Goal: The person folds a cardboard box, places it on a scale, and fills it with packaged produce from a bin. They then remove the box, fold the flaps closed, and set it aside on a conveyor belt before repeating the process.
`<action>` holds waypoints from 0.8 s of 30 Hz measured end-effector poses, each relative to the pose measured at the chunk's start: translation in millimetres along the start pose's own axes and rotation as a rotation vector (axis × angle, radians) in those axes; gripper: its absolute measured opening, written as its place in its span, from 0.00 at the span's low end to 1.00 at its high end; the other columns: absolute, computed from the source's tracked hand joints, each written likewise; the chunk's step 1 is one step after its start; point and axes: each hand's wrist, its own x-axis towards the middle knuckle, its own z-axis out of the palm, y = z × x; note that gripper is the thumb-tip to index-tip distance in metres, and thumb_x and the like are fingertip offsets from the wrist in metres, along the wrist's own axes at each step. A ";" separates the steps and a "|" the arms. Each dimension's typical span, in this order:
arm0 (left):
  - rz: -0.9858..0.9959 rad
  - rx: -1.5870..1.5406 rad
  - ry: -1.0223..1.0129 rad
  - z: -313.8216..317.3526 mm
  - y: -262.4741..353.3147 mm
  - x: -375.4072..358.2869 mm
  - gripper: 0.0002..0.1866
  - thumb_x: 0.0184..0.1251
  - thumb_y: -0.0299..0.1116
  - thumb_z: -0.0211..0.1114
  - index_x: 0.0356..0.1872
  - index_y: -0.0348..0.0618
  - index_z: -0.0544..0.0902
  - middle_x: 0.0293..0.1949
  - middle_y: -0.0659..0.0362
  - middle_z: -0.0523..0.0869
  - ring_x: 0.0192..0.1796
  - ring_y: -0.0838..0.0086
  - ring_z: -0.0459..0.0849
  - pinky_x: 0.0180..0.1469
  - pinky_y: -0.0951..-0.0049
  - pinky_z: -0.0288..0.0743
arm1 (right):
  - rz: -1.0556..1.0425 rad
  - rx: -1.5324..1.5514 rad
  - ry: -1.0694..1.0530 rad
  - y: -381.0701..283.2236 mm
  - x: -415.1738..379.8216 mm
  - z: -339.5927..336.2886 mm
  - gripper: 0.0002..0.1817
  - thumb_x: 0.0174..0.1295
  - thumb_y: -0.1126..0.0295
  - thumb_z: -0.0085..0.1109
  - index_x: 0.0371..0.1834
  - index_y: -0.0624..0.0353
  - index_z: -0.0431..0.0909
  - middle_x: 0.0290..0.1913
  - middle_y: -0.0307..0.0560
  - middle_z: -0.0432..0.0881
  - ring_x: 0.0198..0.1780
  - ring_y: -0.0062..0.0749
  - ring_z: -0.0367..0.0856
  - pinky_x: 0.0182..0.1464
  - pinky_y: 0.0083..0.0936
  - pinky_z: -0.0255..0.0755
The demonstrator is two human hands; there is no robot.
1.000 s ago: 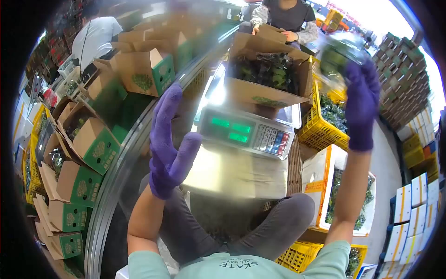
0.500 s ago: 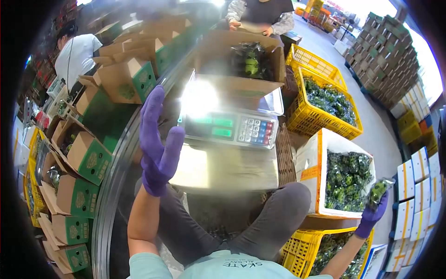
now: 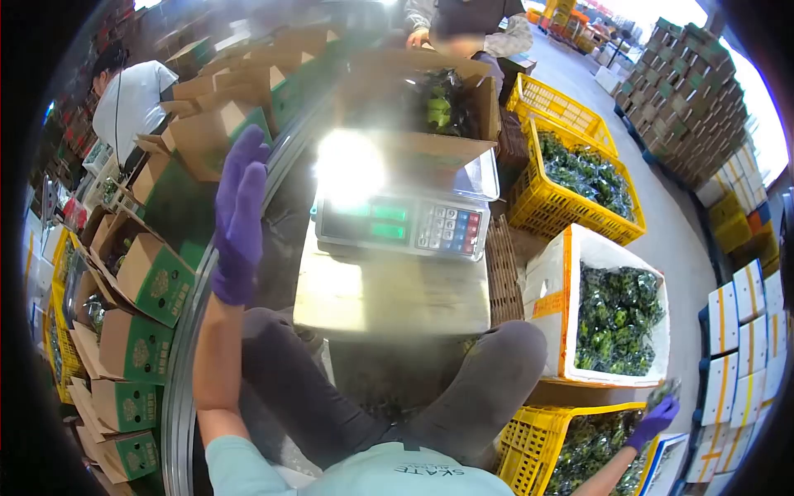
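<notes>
My left hand (image 3: 238, 219), in a purple glove, is raised with its fingers stretched out, left of the digital scale (image 3: 447, 227) and touching nothing that I can see. At the far right my right hand (image 3: 653, 423), also gloved in purple, is closed on a clear bag of green vegetables (image 3: 664, 392). It is over the right part of a yellow crate (image 3: 529, 450) of bagged greens, just below the white foam box (image 3: 556, 355). On the scale stands an open cardboard box (image 3: 413, 150) with bagged greens inside.
Green-and-brown cartons (image 3: 132, 351) line the metal rail (image 3: 184, 388) on my left. Another yellow crate (image 3: 571, 211) of greens stands beyond the foam box. A co-worker's hand (image 3: 418, 38) is behind the box on the scale; another person (image 3: 132, 103) is at the far left.
My left hand has moved left, away from the scale. My right hand has come down and slightly left with the bag, and the view has shifted a little.
</notes>
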 end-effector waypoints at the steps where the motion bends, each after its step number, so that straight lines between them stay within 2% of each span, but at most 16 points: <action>1: -0.064 -0.022 -0.026 -5.8 -7.1 9.6 0.29 0.77 0.48 0.49 0.70 0.39 0.65 0.66 0.54 0.71 0.66 0.66 0.71 0.69 0.66 0.61 | -0.067 -0.168 -0.016 47.6 -7.7 -2.8 0.18 0.73 0.61 0.46 0.49 0.68 0.75 0.45 0.62 0.81 0.44 0.50 0.80 0.48 0.40 0.70; 2: -0.058 -0.026 -0.022 -10.9 -20.7 21.7 0.29 0.77 0.48 0.49 0.70 0.39 0.65 0.66 0.54 0.71 0.66 0.66 0.71 0.69 0.66 0.61 | 0.069 -0.360 -0.322 68.1 -15.2 -14.7 0.17 0.70 0.63 0.49 0.49 0.68 0.74 0.47 0.66 0.81 0.46 0.55 0.81 0.49 0.43 0.71; 3: -0.207 -0.121 -0.050 -13.3 -41.0 35.0 0.28 0.78 0.47 0.48 0.69 0.39 0.67 0.64 0.55 0.74 0.63 0.67 0.74 0.66 0.66 0.64 | 0.224 -0.553 -0.530 46.0 -28.4 -21.4 0.21 0.67 0.65 0.55 0.55 0.70 0.72 0.53 0.66 0.78 0.54 0.53 0.78 0.56 0.40 0.70; 4: -0.355 -0.217 -0.080 -9.3 -60.2 48.2 0.26 0.78 0.47 0.47 0.68 0.39 0.69 0.61 0.57 0.76 0.59 0.68 0.77 0.64 0.67 0.67 | 0.109 -0.550 -0.534 22.4 -42.2 -21.4 0.24 0.65 0.67 0.58 0.59 0.71 0.69 0.58 0.65 0.76 0.59 0.52 0.75 0.61 0.39 0.67; 5: -0.358 -0.214 -0.091 1.3 -76.1 61.5 0.24 0.78 0.44 0.48 0.65 0.39 0.71 0.59 0.57 0.78 0.57 0.69 0.79 0.61 0.68 0.70 | -0.007 -0.546 -0.536 4.0 -48.7 -18.1 0.28 0.63 0.68 0.60 0.64 0.71 0.67 0.63 0.64 0.73 0.65 0.50 0.71 0.67 0.38 0.63; 7: -0.352 -0.213 -0.103 18.6 -107.8 87.3 0.22 0.78 0.42 0.49 0.63 0.39 0.74 0.57 0.58 0.80 0.55 0.71 0.80 0.59 0.69 0.72 | -0.196 -0.105 -0.444 -47.3 -30.4 24.5 0.34 0.61 0.71 0.62 0.70 0.70 0.60 0.70 0.61 0.66 0.70 0.48 0.64 0.73 0.38 0.55; 8: 0.113 0.241 -0.204 24.7 -123.6 100.1 0.20 0.77 0.39 0.49 0.61 0.40 0.76 0.57 0.57 0.80 0.55 0.70 0.80 0.57 0.70 0.73 | -0.295 0.079 -0.482 -125.9 -24.3 41.2 0.34 0.61 0.73 0.61 0.71 0.69 0.60 0.69 0.61 0.67 0.69 0.45 0.65 0.72 0.37 0.56; 10: 0.461 0.519 -0.185 49.8 -194.5 129.8 0.12 0.69 0.34 0.56 0.47 0.39 0.78 0.44 0.56 0.80 0.50 0.69 0.81 0.51 0.69 0.75 | -0.445 0.445 -0.653 -309.9 -29.2 55.9 0.38 0.57 0.71 0.67 0.70 0.68 0.61 0.69 0.59 0.67 0.69 0.43 0.66 0.70 0.37 0.59; 11: -0.045 -0.109 -0.228 65.7 -202.1 135.9 0.07 0.64 0.31 0.58 0.39 0.40 0.79 0.36 0.56 0.79 0.44 0.68 0.81 0.47 0.69 0.75 | -0.447 0.537 -0.803 -358.7 -33.4 71.9 0.41 0.55 0.69 0.69 0.71 0.66 0.60 0.69 0.58 0.67 0.70 0.43 0.66 0.70 0.36 0.59; 12: -0.482 -0.787 0.052 81.9 -207.9 141.5 0.04 0.60 0.29 0.61 0.31 0.40 0.80 0.27 0.56 0.78 0.38 0.66 0.81 0.43 0.68 0.75 | -0.567 0.572 -0.872 -422.7 -41.1 71.7 0.44 0.53 0.67 0.72 0.72 0.65 0.59 0.68 0.57 0.69 0.69 0.43 0.67 0.69 0.36 0.61; 15: -0.532 -0.705 -0.019 112.9 -225.3 147.4 0.04 0.61 0.29 0.61 0.33 0.40 0.80 0.30 0.56 0.78 0.40 0.66 0.81 0.44 0.67 0.75 | -1.034 0.752 -0.723 -530.3 -51.5 131.4 0.46 0.50 0.63 0.74 0.72 0.60 0.60 0.65 0.65 0.69 0.64 0.54 0.71 0.64 0.39 0.67; 17: -0.508 -0.635 -0.102 120.9 -227.5 155.0 0.05 0.62 0.30 0.61 0.35 0.40 0.79 0.32 0.55 0.78 0.41 0.66 0.81 0.45 0.67 0.75 | -1.047 0.653 -0.828 -570.6 -50.5 157.1 0.45 0.50 0.61 0.74 0.71 0.57 0.61 0.58 0.67 0.74 0.56 0.59 0.76 0.56 0.42 0.72; 18: -0.494 -0.606 -0.132 122.7 -225.3 160.4 0.05 0.62 0.30 0.60 0.36 0.39 0.79 0.32 0.55 0.78 0.41 0.65 0.81 0.45 0.67 0.75 | -1.024 0.644 -0.822 -578.0 -53.5 180.7 0.38 0.48 0.58 0.75 0.63 0.58 0.71 0.43 0.63 0.81 0.45 0.59 0.80 0.47 0.43 0.75; 19: -0.477 -0.577 -0.157 122.5 -223.6 164.5 0.06 0.62 0.30 0.60 0.36 0.39 0.79 0.33 0.55 0.78 0.42 0.65 0.81 0.45 0.67 0.75 | -1.072 0.613 -0.753 -583.8 -50.6 200.7 0.25 0.48 0.55 0.75 0.44 0.60 0.80 0.31 0.60 0.81 0.38 0.57 0.81 0.40 0.43 0.75; 21: -0.446 -0.513 -0.197 123.3 -220.0 171.7 0.07 0.63 0.30 0.60 0.38 0.39 0.79 0.35 0.55 0.79 0.43 0.65 0.81 0.46 0.67 0.75 | -1.153 0.661 -0.564 -588.3 -51.9 205.3 0.19 0.49 0.55 0.74 0.28 0.60 0.80 0.27 0.59 0.80 0.33 0.56 0.80 0.35 0.43 0.73; 24: -0.388 -0.378 -0.240 117.2 -211.2 170.6 0.08 0.64 0.31 0.60 0.40 0.39 0.79 0.37 0.54 0.79 0.45 0.65 0.81 0.47 0.67 0.75 | -1.102 0.770 -0.611 -588.9 -45.7 192.1 0.16 0.51 0.58 0.72 0.26 0.59 0.79 0.25 0.57 0.77 0.31 0.54 0.78 0.33 0.42 0.71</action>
